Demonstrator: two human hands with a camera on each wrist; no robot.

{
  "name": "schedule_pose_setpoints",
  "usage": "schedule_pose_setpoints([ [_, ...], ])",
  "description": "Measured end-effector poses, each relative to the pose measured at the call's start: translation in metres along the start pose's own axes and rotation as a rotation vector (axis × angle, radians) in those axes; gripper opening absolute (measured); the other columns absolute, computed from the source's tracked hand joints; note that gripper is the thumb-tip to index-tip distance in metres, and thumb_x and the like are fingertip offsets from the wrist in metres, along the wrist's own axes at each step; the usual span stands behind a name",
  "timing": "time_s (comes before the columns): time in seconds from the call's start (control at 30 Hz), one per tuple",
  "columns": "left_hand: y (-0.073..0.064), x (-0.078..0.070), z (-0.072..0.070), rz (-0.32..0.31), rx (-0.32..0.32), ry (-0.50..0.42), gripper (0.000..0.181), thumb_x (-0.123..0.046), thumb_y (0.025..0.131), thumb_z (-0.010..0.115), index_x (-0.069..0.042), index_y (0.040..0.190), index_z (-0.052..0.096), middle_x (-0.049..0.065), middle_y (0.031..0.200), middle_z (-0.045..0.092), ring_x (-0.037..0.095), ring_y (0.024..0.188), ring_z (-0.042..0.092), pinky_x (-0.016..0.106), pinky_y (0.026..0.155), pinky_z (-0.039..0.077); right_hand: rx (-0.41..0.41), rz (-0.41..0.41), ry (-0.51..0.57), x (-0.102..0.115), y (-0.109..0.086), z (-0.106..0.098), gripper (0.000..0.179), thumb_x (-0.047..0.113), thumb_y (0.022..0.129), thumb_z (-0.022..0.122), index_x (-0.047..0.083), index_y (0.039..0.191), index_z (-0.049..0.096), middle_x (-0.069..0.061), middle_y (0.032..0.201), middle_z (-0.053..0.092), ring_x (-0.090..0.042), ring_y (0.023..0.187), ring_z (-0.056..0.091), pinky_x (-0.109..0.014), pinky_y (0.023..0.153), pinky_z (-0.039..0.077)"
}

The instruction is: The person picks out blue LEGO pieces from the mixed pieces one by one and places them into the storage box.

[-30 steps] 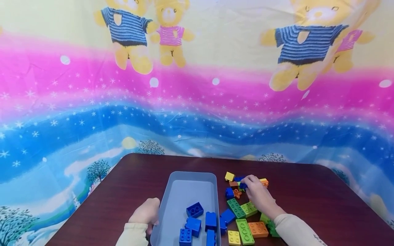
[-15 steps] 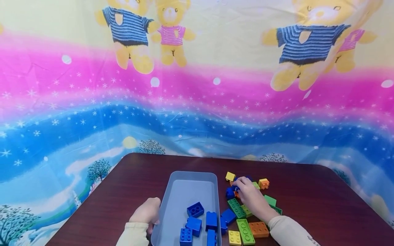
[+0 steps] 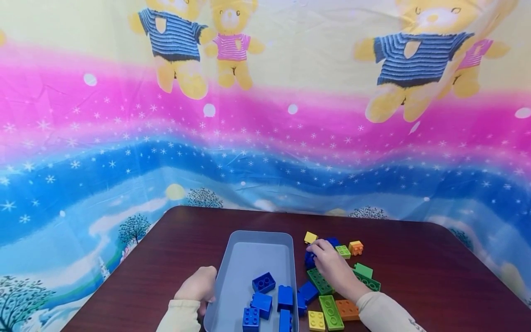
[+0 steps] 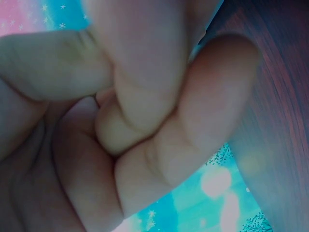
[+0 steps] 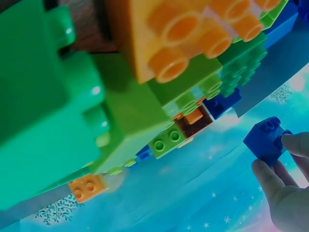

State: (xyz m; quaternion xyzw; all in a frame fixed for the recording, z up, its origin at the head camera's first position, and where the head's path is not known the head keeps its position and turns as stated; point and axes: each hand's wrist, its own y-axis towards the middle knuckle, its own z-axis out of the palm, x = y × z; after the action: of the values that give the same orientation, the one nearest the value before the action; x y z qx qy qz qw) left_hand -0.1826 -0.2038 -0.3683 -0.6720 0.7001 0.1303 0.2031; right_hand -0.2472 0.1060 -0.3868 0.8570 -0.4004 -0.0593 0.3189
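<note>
My right hand (image 3: 332,267) is above the loose bricks to the right of the tray. In the right wrist view its thumb and fingers pinch a blue toy brick (image 5: 266,141) with round studs. From the head view this held brick is mostly hidden by the hand. My left hand (image 3: 197,286) lies curled against the left wall of the grey tray (image 3: 238,237). Its bent fingers (image 4: 149,101) fill the left wrist view, and nothing shows between them. Several blue bricks (image 3: 261,304) lie in the near part of the tray.
Right of the tray lie a dark green brick (image 3: 319,280), a lime brick (image 3: 330,312), an orange brick (image 3: 347,309), yellow bricks (image 3: 316,320) and blue ones (image 3: 308,292). An orange brick (image 3: 355,248) sits farther back. Behind the dark wooden table (image 3: 415,267) hangs a patterned curtain (image 3: 265,138).
My right hand has moved left and slightly nearer over the bricks, carrying the blue brick toward the tray. My left hand, the tray and the bricks in it have kept their places.
</note>
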Motion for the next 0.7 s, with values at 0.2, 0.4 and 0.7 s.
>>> schedule_pose_setpoints([
  [0.2,0.0,0.0,0.001,0.002,-0.001,-0.006,0.023,0.017,0.064,0.064,0.003,0.065,0.045,0.013,0.045,0.046,0.023,0.03,0.052,0.029,0.039,0.047,0.002,-0.014,0.021,0.005,0.0,0.001,0.03,-0.011,0.071,0.066,0.007,0.094,0.061,-0.002,0.096,0.054,-0.016,0.09,0.054,-0.026,0.068,0.05],
  [0.4,-0.001,-0.001,0.0,0.018,-0.009,0.008,0.021,0.017,0.062,0.065,0.005,0.064,0.048,0.012,0.041,0.045,0.023,0.03,0.052,0.028,0.038,0.046,-0.004,-0.053,0.038,0.011,0.0,0.003,0.03,-0.01,0.072,0.066,0.008,0.095,0.062,-0.003,0.097,0.054,-0.017,0.092,0.054,-0.027,0.071,0.05],
  [0.7,-0.001,-0.002,0.001,0.012,0.0,0.006,0.019,0.016,0.063,0.066,0.006,0.065,0.05,0.013,0.042,0.047,0.023,0.03,0.052,0.028,0.039,0.047,-0.086,-0.193,0.051,0.022,0.0,0.01,0.031,-0.014,0.067,0.067,0.005,0.091,0.061,-0.008,0.097,0.055,-0.02,0.088,0.055,-0.022,0.06,0.049],
])
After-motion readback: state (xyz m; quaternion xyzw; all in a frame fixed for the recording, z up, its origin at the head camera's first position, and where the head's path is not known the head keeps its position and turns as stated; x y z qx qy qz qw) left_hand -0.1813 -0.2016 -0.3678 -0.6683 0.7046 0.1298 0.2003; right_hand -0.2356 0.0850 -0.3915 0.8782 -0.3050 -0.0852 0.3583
